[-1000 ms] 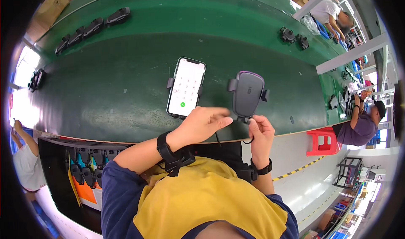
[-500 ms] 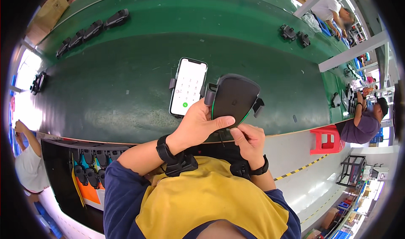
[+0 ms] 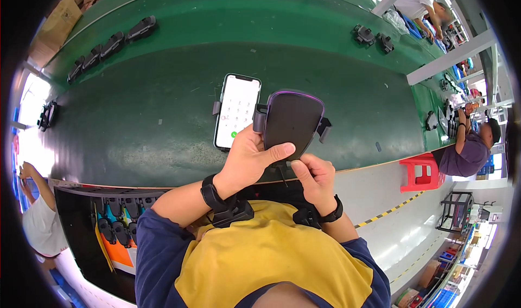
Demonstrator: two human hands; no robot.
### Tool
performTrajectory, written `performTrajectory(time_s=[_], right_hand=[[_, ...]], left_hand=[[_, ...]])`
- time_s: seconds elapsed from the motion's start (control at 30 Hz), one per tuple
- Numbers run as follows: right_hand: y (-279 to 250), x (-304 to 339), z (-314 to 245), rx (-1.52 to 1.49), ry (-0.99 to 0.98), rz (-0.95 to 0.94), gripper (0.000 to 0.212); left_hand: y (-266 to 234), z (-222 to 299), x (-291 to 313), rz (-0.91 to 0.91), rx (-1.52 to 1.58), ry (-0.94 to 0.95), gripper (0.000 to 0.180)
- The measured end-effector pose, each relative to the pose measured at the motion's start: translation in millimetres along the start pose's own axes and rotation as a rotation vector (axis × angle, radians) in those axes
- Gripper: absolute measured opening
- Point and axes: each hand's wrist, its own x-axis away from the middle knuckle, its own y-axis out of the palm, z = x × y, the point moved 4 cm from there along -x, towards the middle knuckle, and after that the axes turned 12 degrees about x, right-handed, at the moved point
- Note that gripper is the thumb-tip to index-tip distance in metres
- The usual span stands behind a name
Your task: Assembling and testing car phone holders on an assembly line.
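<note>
My left hand (image 3: 251, 157) is closed around the lower left side of a black phone holder (image 3: 293, 120), its thumb lying across the front. Purple light glows along the holder's top rim, and its side arms stand spread apart. At the holder's bottom end my right hand (image 3: 316, 180) is closed in a pinch; a thin dark cable hangs just beside it, and what the fingertips grip is hidden. Behind and left of my left hand, a phone (image 3: 239, 110) with a lit white keypad screen rests on the green table, between the grey arms of another holder mostly hidden underneath.
Several black holders (image 3: 112, 45) line the table's far left, another holder (image 3: 49, 115) lies at the left edge, and two more holders (image 3: 364, 35) are at the far right. Below the table's front edge hang several dark holders (image 3: 116, 226). A red stool (image 3: 421, 173) and co-workers are around.
The light on the holder's rim has gone from green along the lower sides to purple at the top. Both hands and the holder have shifted slightly left in view, as has the whole table.
</note>
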Motion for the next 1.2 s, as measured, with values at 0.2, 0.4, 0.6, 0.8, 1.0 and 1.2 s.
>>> performTrajectory(time_s=[0.2, 0.4, 0.6, 0.8, 1.0, 1.2], right_hand=[[-3.3, -6.6, 5.4, -0.132, 0.071, -0.146, 0.016], [3.5, -6.4, 17.6, -0.309, 0.225, -0.173, 0.016], [6.9, -11.8, 18.9, -0.263, 0.173, -0.166, 0.016], [6.4, -14.3, 15.1, -0.165, 0.125, -0.119, 0.014], [8.5, -18.2, 17.3, -0.276, 0.159, -0.153, 0.012], [8.3, -19.3, 11.3, -0.199, 0.132, -0.122, 0.011]], left_hand=[[0.3, 1.5, -0.2, 0.011, -0.002, 0.017, 0.031], [-2.0, 1.5, -4.3, 0.036, 0.047, 0.044, 0.029], [-2.4, 7.5, -6.4, 0.057, -0.021, 0.052, 0.028], [-3.4, 9.7, -7.0, 0.041, -0.039, 0.088, 0.028], [-6.7, 11.4, -10.6, 0.015, 0.04, 0.111, 0.029], [-8.1, 10.9, -12.2, 0.045, 0.1, 0.098, 0.029]])
